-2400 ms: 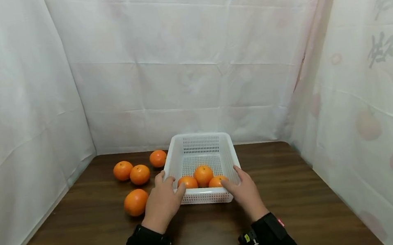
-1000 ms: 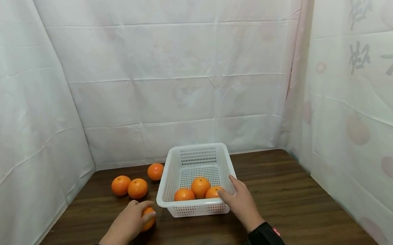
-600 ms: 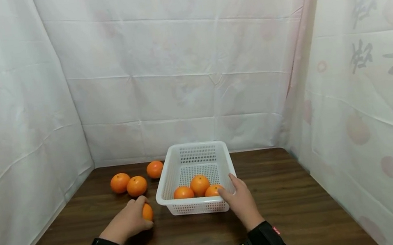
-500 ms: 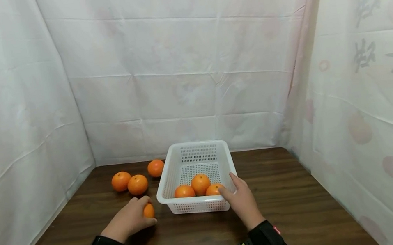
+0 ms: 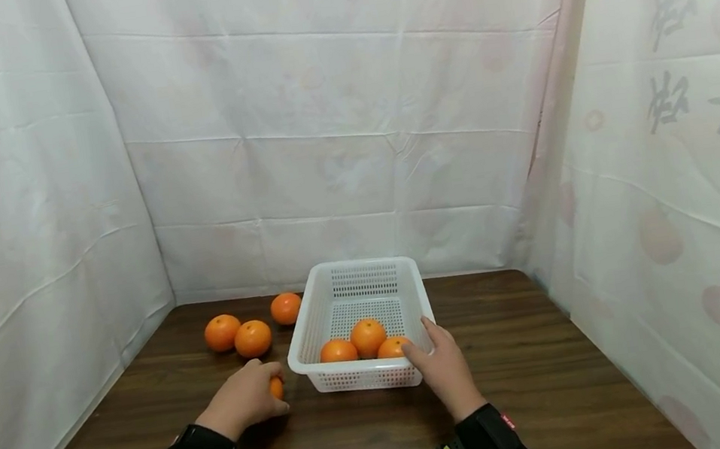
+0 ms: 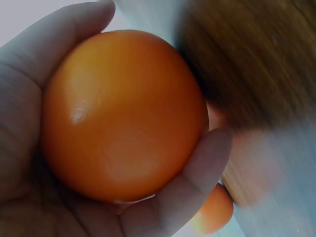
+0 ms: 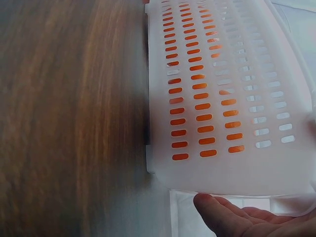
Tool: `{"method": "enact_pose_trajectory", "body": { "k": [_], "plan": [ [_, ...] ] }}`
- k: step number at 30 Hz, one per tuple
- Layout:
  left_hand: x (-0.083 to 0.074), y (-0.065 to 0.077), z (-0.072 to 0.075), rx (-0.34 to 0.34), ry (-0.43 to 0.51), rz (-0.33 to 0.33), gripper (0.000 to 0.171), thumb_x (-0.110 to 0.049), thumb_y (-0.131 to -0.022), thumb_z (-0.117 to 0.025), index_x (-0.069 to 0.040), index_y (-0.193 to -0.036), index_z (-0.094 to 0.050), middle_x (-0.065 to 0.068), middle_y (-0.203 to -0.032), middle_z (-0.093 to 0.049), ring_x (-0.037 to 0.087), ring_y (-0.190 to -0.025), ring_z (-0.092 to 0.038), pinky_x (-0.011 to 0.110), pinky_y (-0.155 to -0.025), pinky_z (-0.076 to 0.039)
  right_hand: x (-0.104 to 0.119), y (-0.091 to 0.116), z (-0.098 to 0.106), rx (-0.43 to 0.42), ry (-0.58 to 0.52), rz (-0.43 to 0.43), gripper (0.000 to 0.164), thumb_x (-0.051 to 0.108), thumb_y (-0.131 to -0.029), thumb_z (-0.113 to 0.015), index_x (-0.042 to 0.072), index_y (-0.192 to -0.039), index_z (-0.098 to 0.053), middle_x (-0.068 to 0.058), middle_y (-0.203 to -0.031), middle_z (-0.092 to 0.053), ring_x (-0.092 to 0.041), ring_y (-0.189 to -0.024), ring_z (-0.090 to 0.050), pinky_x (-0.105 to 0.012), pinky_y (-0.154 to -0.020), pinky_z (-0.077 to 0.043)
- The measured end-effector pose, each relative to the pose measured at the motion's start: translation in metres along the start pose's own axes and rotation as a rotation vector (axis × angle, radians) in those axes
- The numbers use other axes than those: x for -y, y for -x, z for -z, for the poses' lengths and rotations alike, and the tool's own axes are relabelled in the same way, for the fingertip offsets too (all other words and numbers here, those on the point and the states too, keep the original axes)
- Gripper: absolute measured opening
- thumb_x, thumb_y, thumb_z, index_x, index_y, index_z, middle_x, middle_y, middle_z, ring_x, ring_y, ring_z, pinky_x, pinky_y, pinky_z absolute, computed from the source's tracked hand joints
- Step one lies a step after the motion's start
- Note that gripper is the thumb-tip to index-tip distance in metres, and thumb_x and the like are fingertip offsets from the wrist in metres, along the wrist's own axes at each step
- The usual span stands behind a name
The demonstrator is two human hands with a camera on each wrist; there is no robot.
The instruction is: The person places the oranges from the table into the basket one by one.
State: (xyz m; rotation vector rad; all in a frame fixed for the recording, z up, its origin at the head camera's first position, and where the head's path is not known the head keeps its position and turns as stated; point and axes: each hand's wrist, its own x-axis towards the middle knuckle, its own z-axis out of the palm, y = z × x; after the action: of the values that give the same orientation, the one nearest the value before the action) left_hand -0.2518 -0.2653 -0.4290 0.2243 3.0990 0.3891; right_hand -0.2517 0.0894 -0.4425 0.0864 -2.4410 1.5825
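Fingers [image 6: 197,170] of the left hand [image 5: 246,399] are curled snugly round one orange [image 6: 126,116], just left of the front of the white basket [image 5: 363,377], and they're spread only as wide as the fruit. Whether it's been lifted off the table [image 5: 523,370] can't be told. Meanwhile the basket's front right corner is held by the right hand [image 5: 446,372], thumb laid over the rim and fingers set against the outer side.

Compared with 2.4 s ago, the left side has been changed most: back then both front corners of the basket were covered by hands, and that orange was just parked beside it. A second ago it was only loosely cupped; now it's mostly hidden in the head view. Otherwise not much has been shifted: three oranges [image 5: 368,338] are bunched inside along the basket's front wall, and three loose oranges [image 5: 253,339] are scattered to its left, two side by side and one right by its rim toward the back.

It's all set on dark wood grain. Behind the basket and off both sides of it, pale creased cloth [image 5: 313,124] is hung like walls, with faint pinkish blotches and grey brush lettering [image 5: 668,100] on the stretch to its right.
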Motion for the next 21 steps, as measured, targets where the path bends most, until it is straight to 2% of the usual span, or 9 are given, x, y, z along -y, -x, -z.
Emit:
{"method": "enact_pose_trajectory", "body": {
  "k": [9, 21],
  "plan": [
    [-0.0004, 0.0008, -0.0027, -0.033, 0.030, 0.000, 0.048, -0.032, -0.072, -0.095, -0.018, -0.112, -0.073, 0.008, -0.104, -0.059, 0.022, -0.081, -0.054, 0.038, -0.070, -0.049, 0.0001, -0.0012, 0.0001, -0.008, -0.004, -0.023, 0.075, 0.032, -0.098, -0.072, 0.003, -0.162, -0.042, -0.030, -0.166, -0.038, -0.048, -0.150, -0.042, -0.064, -0.121, -0.039],
    [0.0054, 0.0009, 0.0051, 0.005, 0.045, 0.020, 0.048, -0.031, -0.075, -0.093, -0.020, -0.117, -0.073, 0.009, -0.108, -0.060, 0.022, -0.081, -0.057, 0.040, -0.071, -0.052, -0.0009, -0.0005, 0.0004, 0.002, 0.005, -0.021, 0.076, 0.035, -0.099, -0.071, 0.004, -0.162, -0.042, -0.029, -0.166, -0.037, -0.048, -0.150, -0.042, -0.065, -0.120, -0.040]
  ]
}}
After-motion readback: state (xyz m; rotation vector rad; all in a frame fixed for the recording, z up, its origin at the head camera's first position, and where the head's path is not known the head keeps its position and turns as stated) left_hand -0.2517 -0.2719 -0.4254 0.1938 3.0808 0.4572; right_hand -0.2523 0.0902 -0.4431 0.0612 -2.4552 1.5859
